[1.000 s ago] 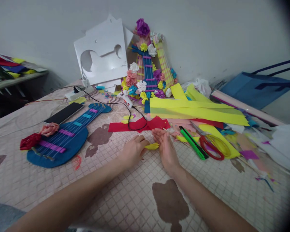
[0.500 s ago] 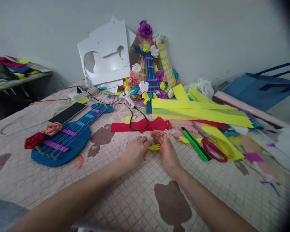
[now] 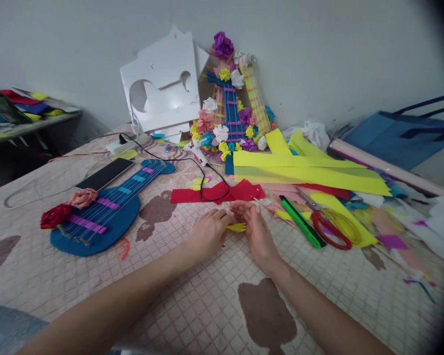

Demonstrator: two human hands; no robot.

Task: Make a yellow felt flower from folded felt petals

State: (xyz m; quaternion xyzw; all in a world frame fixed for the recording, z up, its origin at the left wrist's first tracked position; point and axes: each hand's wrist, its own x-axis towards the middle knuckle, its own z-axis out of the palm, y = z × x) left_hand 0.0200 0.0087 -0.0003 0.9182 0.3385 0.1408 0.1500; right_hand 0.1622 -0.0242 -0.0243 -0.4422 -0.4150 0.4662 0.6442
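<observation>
My left hand (image 3: 210, 231) is closed on a small piece of yellow crepe paper (image 3: 237, 227), its fingers curled over one end. The free end of that piece points at my right hand (image 3: 257, 231), which is cupped beside it with the fingers bent toward the left; whether it grips the paper too is hard to see. Just beyond both hands lie red crepe paper strips (image 3: 192, 195). A green utility knife (image 3: 302, 222) and red-handled scissors (image 3: 329, 227) rest to the right of my right hand.
Left on the table is a blue paper guitar (image 3: 99, 217) with paper roses, beside a phone (image 3: 105, 173). A white glue gun (image 3: 198, 152) trails a black cord over the red paper. Yellow crepe sheets (image 3: 303, 175) spread at right. Decorated guitars (image 3: 232, 108) lean on the wall.
The hands and the yellow paper hold almost the same pose. The whole view has shifted very slightly; nothing has been picked up or put down.
</observation>
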